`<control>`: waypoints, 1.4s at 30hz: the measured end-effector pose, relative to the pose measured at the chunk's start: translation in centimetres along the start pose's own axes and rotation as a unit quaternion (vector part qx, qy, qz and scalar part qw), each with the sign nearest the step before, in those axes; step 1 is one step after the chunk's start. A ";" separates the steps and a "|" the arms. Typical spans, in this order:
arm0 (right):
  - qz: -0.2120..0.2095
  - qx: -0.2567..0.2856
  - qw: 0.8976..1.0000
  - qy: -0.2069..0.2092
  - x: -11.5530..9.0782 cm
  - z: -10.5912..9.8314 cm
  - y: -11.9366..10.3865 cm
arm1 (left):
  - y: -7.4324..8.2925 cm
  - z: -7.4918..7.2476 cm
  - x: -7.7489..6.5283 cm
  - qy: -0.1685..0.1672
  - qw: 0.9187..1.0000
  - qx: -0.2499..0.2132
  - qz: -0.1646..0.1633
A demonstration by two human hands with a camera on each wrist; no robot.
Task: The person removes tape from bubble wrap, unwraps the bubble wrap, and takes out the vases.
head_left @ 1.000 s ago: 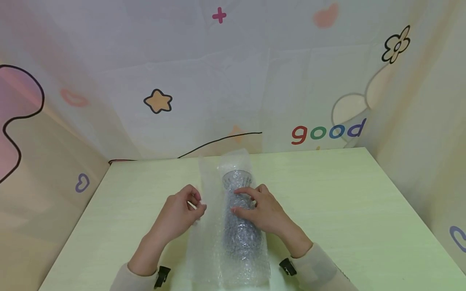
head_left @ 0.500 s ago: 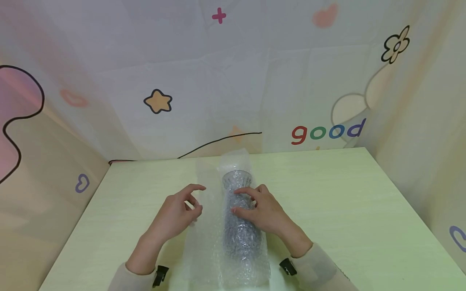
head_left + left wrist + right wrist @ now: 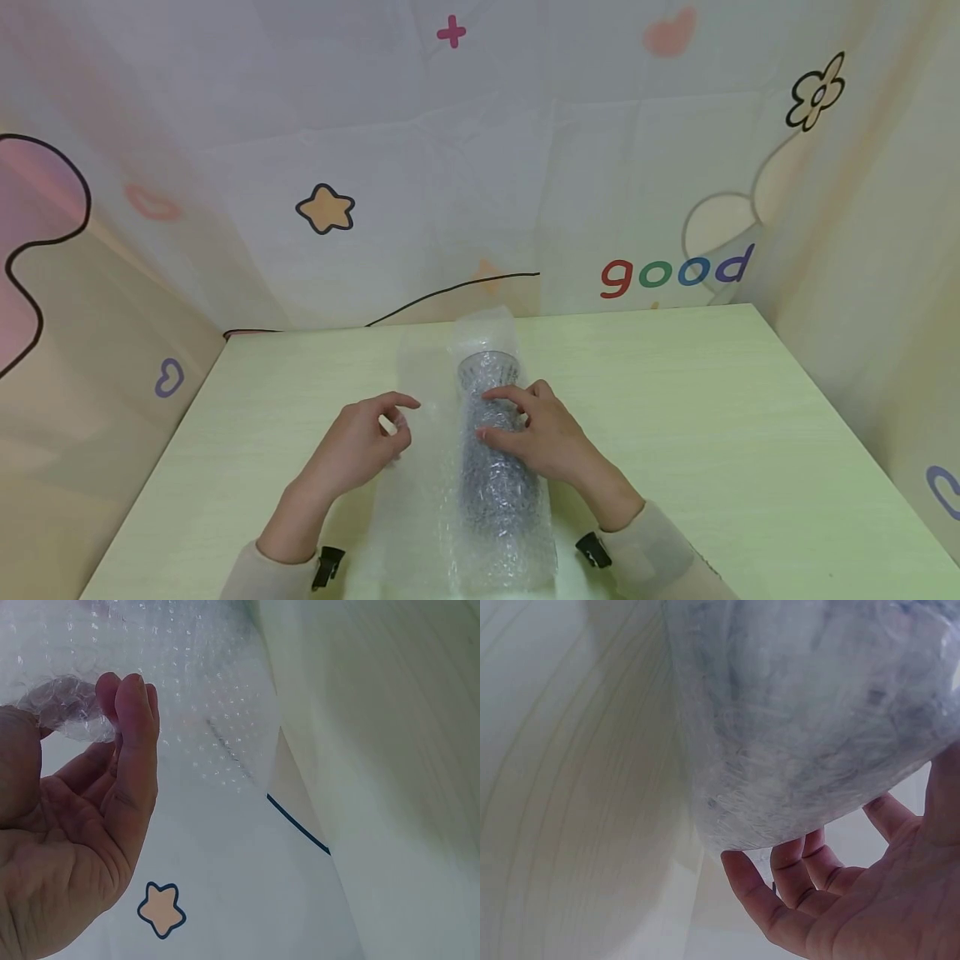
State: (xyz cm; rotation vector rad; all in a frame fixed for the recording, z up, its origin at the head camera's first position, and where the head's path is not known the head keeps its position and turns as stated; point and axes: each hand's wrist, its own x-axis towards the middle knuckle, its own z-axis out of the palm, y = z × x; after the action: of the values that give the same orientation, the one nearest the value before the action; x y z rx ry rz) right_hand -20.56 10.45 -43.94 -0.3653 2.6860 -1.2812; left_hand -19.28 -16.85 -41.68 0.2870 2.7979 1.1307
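A dark, vase-shaped object [image 3: 498, 492] lies lengthwise on the table inside clear bubble wrap [image 3: 420, 517]; the wrap blurs its exact kind. My right hand [image 3: 543, 429] holds it from the right side, thumb and fingers curved over its upper part. In the right wrist view, the fingertips [image 3: 742, 870] touch the wrapped surface, with a gap at the palm. My left hand [image 3: 360, 442] pinches the wrap's loose left edge, and its index finger extends over the sheet. The left wrist view shows the bubble wrap [image 3: 67, 709] bunched between thumb and fingers.
The pale wood-grain table [image 3: 675, 417] extends to both sides of the wrap. A printed cloth backdrop [image 3: 480, 167] stands along its back and sides. Black clips [image 3: 328, 568] sit at both sleeve cuffs.
My left hand has shifted slightly left, drawing the wrap's loose edge outward with it. Its index finger has straightened from the pinch. My right hand and the wrapped object have stayed put.
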 end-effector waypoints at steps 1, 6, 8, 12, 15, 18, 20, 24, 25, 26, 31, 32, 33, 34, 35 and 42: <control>0.000 0.001 1.000 0.000 0.0 0.0 0.0 | -0.1 0.0 0.0 0.000 1.000 0.001 -0.001; -0.002 0.002 1.000 -0.001 0.0 -0.1 -0.1 | -0.4 -0.2 0.1 -0.004 1.000 0.005 -0.006; -0.003 0.003 1.000 -0.002 0.0 -0.1 0.0 | -0.5 -0.3 0.1 -0.007 1.000 0.005 -0.008; -0.003 0.003 1.000 -0.003 0.0 -0.1 -0.1 | -1.0 -0.3 0.2 -0.012 1.000 0.006 -0.012; -0.004 0.004 1.000 -0.004 0.0 -0.1 -0.1 | -1.3 -0.4 0.2 -0.013 1.000 0.007 -0.011; -0.002 0.004 1.000 -0.004 0.0 -0.1 -0.1 | -1.6 -0.4 0.2 -0.014 1.000 0.009 -0.008; -0.001 0.005 1.000 -0.004 0.0 -0.1 -0.1 | -1.8 -0.4 0.2 -0.015 1.000 0.009 -0.010; -0.003 0.004 1.000 -0.004 0.0 -0.1 -0.2 | -2.1 -0.5 0.2 -0.020 1.000 0.009 -0.021; -0.003 0.004 1.000 -0.004 0.0 -0.1 -0.2 | -2.2 -0.5 0.2 -0.021 0.999 0.008 -0.024; -0.003 0.004 1.000 -0.004 0.0 -0.1 -0.2 | -2.4 -0.5 0.2 -0.023 0.999 0.007 -0.026; -0.001 0.004 1.000 -0.003 0.1 0.0 -0.1 | -2.7 -0.4 0.3 -0.028 0.999 0.000 -0.036; -0.001 0.004 1.000 -0.003 0.1 0.0 0.0 | -2.8 -0.4 0.3 -0.029 0.999 -0.001 -0.037; -0.001 0.005 1.000 -0.003 0.1 0.0 0.0 | -2.8 -0.4 0.3 -0.029 0.999 -0.002 -0.039; -0.002 0.005 1.000 -0.003 0.1 0.0 0.0 | -2.9 -0.5 0.3 -0.030 0.999 -0.003 -0.040; -0.003 0.005 1.000 -0.003 0.1 0.0 0.0 | -2.9 -0.5 0.2 -0.031 0.999 -0.005 -0.040; -0.003 0.005 1.000 -0.001 0.1 0.0 0.1 | -3.1 -0.5 0.1 -0.035 0.999 -0.012 -0.037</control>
State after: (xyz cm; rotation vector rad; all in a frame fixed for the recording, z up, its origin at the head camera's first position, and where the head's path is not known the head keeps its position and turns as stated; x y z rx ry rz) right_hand -20.65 10.45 -44.04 -0.3730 2.6771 -1.2954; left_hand -19.87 -19.39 -43.48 0.2133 2.7087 1.1146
